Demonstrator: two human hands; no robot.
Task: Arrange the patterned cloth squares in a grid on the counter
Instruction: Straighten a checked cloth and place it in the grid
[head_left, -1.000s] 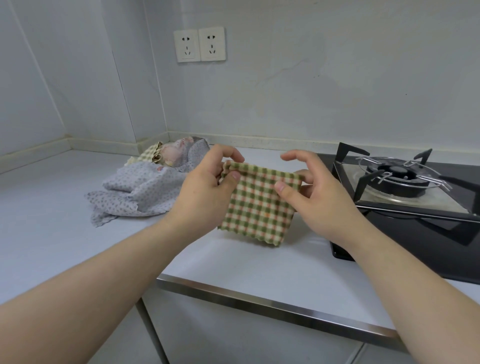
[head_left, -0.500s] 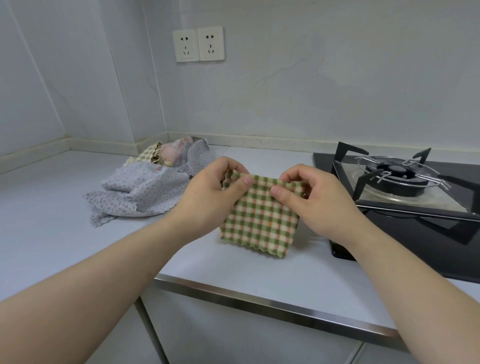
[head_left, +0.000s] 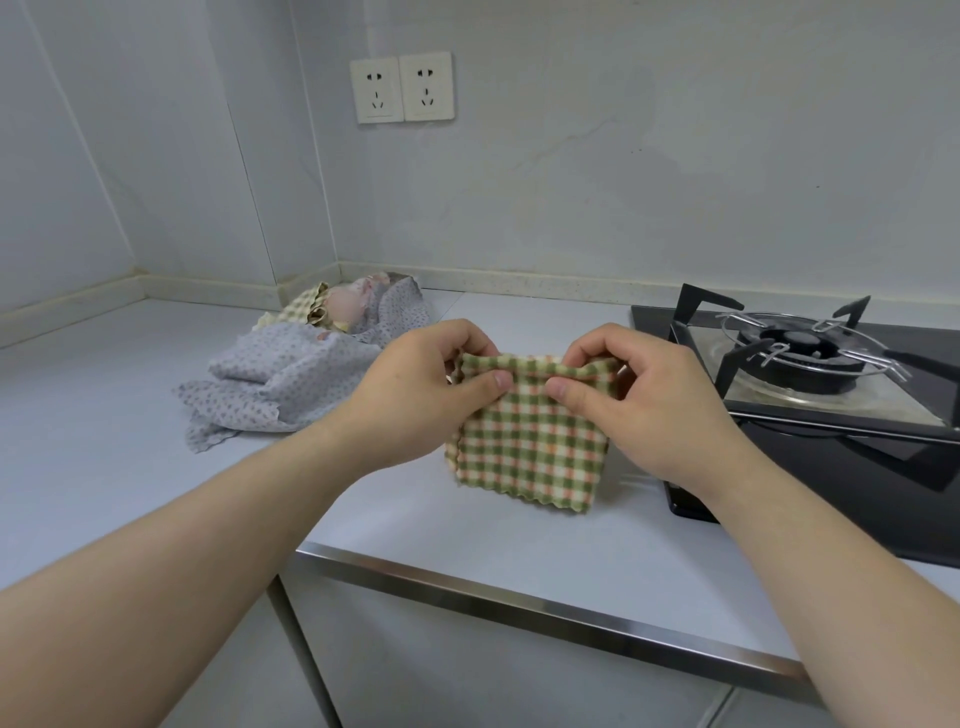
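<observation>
pinching the checked cloth (head_left: 530, 441) by its top edge, left hand (head_left: 415, 395) and right hand (head_left: 660, 400) hold it taut above the worktop (head_left: 104, 415), likely to lay flat; other cloths (head_left: 291, 374) heaped in the corner.

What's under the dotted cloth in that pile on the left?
A cream checked cloth and a pinkish cloth poke out at the far edge of the dotted cloth. Whatever else lies beneath is covered, so I cannot count the rest.
</observation>
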